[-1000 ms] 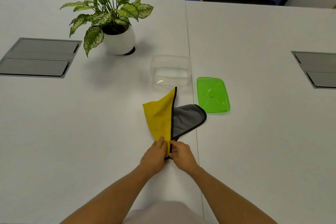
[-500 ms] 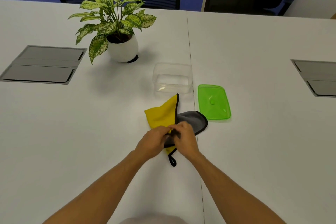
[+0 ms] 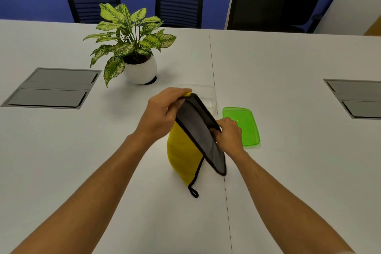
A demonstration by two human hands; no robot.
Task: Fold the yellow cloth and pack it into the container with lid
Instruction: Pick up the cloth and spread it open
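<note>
1. Cloth (image 3: 181, 156): held up above the table (image 3: 288, 88), near its middle seam. Yellow face hangs to the left, grey face (image 3: 199, 132) is turned toward the camera; a black binding runs round the edge. A small black loop (image 3: 193, 192) dangles at the lowest corner, at or just above the table surface; contact cannot be confirmed.
2. Left hand (image 3: 159, 117): clenched on the cloth's upper corner, fingers curled over the top edge. A sliver of yellow shows above the knuckles.
3. Right hand (image 3: 228, 134): pinching the right-hand edge of the grey face, lower than the left hand.
4. Container (image 3: 208, 97): clear, standing on the table behind the cloth and hands, mostly hidden by them. Only its right rim and corner show.
5. Lid (image 3: 245, 128): green, lying flat on the table just right of the container, off it. Its near-left corner is covered by the right hand.
6. Plant (image 3: 132, 47): in a white pot (image 3: 141, 70), to the far left of the container, well apart from the cloth.
7. Three black chairs stand along the far side of the table.
</note>
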